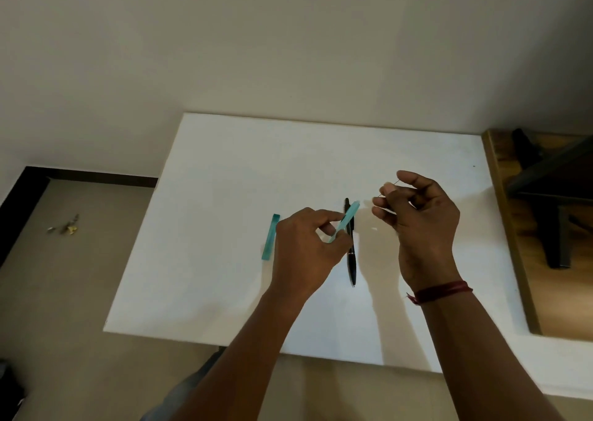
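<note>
White tabletop [224, 164] set against a plain pale wall, with a black pen [352, 261] lying lengthwise near its middle. Far left of the pen, down on the beige floor [80, 292]: a few small scraps of litter [65, 226]. Closer in, left of the pen and flat on the tabletop: a teal bar [270, 241], roughly parallel to the pen, clear of every finger.

Next, left hand [305, 253] raised over the tabletop, just left of the pen, thumb and forefinger pinching a teal strip [346, 221] near its lower end. Strip tilted, upper end leaning rightward across the pen's top half; touching the pen or hovering above it, impossible to tell.

Right of the pen: right hand [420, 225], palm turned leftward, fingers curled, thumb and forefinger tips closed on a thin grey rod [390, 188] held aloft, slanting up to the right. Lower down, on the right wrist: dark red thread band [439, 292].

Far right of the pen, beyond the tabletop edge: wooden floor [526, 260] and dark furniture legs [552, 189].
</note>
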